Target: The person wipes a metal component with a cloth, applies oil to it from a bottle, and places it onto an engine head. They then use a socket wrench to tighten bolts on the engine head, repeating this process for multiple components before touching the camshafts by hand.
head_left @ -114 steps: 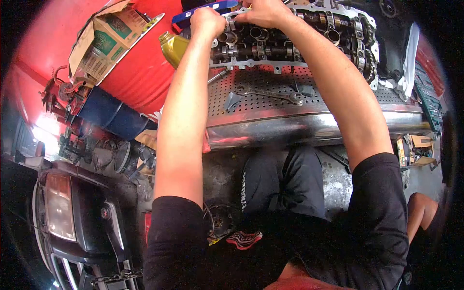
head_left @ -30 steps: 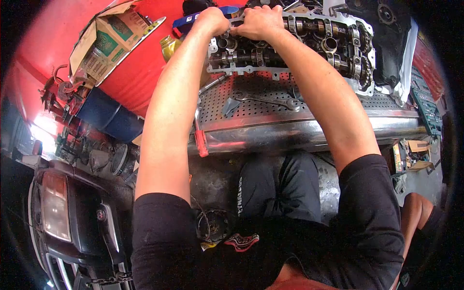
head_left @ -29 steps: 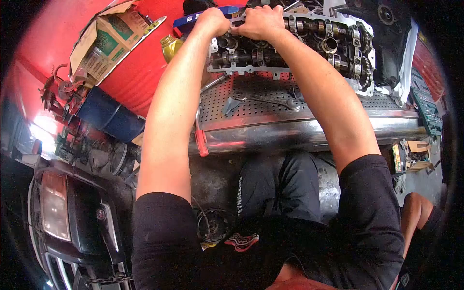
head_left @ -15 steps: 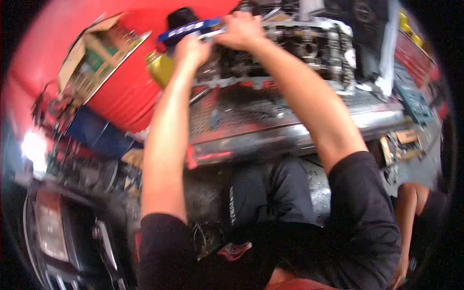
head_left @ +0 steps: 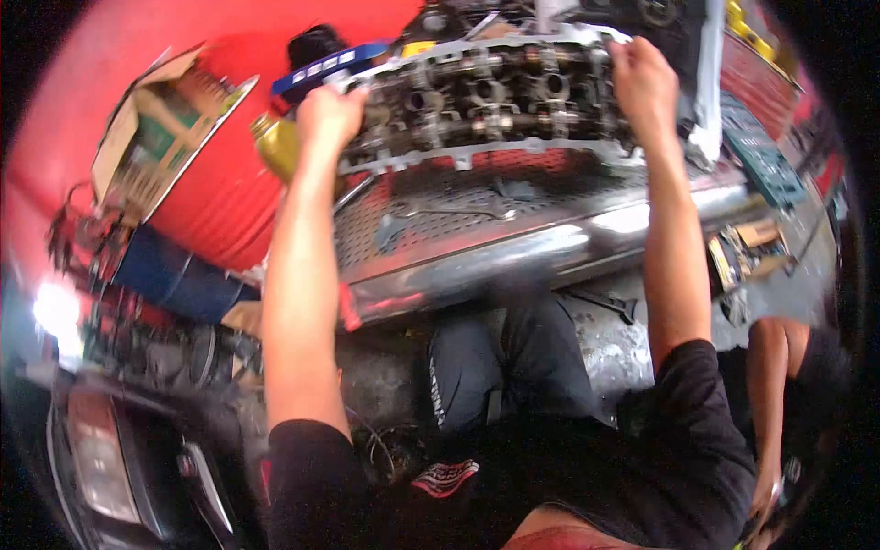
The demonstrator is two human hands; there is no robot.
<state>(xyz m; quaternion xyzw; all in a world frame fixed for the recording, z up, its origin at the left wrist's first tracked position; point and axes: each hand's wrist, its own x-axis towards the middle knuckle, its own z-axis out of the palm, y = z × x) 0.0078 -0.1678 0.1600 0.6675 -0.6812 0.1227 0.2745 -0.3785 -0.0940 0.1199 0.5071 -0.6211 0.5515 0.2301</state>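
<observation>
A metal engine cylinder head [head_left: 486, 96] with camshafts and valve parts lies on a perforated steel workbench [head_left: 440, 206]. My left hand [head_left: 328, 115] grips its left end. On the right end, my right hand [head_left: 642, 78] is closed over the edge. Both arms reach out wide apart, one at each end of the cylinder head. A wrench [head_left: 449, 209] lies on the bench just in front of the head.
A yellow oil bottle [head_left: 275, 145] and a blue tool [head_left: 330, 62] sit left of the head. A cardboard box [head_left: 151, 137] rests on a red surface. A green socket tray [head_left: 756, 147] lies at right. Another person [head_left: 779, 403] crouches at lower right. A dark car front [head_left: 110, 458] is at lower left.
My right hand has moved from the middle of the cylinder head to its right end. The view has swung and blurred; my left hand stays at the left end.
</observation>
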